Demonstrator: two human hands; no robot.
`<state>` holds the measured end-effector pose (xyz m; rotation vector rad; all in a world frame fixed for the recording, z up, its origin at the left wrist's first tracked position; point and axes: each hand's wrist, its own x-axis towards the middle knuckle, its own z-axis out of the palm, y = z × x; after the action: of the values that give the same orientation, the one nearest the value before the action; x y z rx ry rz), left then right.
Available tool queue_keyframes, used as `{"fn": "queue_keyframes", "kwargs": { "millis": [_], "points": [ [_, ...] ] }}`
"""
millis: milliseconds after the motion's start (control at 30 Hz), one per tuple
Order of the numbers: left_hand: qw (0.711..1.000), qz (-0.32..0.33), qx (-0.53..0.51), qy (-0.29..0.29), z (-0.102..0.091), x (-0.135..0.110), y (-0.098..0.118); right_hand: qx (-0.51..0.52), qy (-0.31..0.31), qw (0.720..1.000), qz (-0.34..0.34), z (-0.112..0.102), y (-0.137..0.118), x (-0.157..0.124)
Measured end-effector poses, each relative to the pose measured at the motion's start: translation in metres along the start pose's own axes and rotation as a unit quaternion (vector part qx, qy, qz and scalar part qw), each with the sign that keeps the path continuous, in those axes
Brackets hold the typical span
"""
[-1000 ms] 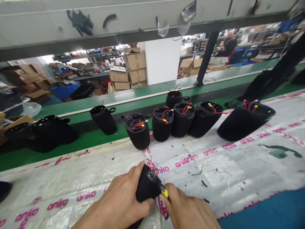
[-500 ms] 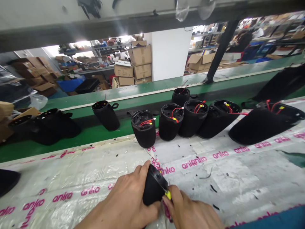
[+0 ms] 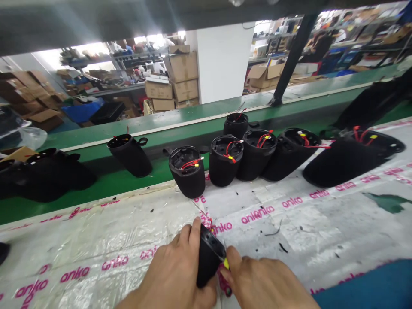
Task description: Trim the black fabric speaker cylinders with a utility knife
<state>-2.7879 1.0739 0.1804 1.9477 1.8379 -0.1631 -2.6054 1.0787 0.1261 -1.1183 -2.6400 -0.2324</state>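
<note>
My left hand (image 3: 178,266) is wrapped round a black fabric-covered speaker housing (image 3: 206,262), which lies tilted over the covered bench with its rim facing up and to the right. Against the lower right of that rim, my right hand (image 3: 264,279) grips a small yellow-handled knife (image 3: 226,262). Its thin metal tip meets the rim; the fingers hide much of the handle. A pink and dark piece (image 3: 225,283) shows under the right fingers, too small to name.
Several similar black housings with red wires, one of them a nearby housing (image 3: 188,171), stand along the green conveyor (image 3: 154,169). Printed plastic sheeting (image 3: 106,240) with black scraps covers the bench. A dark post (image 3: 292,60) rises behind; cardboard boxes (image 3: 183,71) are stacked beyond.
The camera view has shifted, so the background and standing housings sit further left and a little higher. Both hands keep their grips, the knife still at the rim.
</note>
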Motion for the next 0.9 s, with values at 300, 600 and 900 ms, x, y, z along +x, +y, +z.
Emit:
{"fn": "queue_keyframes", "kwargs": {
  "millis": [300,600,900],
  "points": [
    [0.997,0.033,-0.062,0.022,-0.011,-0.009,-0.007,0.152,0.115,0.976,0.105,0.015,-0.010,-0.020],
    [0.998,0.019,-0.056,0.016,-0.012,-0.011,-0.002,0.099,0.065,0.988,0.095,0.008,-0.010,-0.009],
    [0.999,-0.009,-0.039,0.003,-0.015,-0.010,0.004,0.093,0.037,0.993,0.068,0.016,-0.015,-0.007]
  ]
}}
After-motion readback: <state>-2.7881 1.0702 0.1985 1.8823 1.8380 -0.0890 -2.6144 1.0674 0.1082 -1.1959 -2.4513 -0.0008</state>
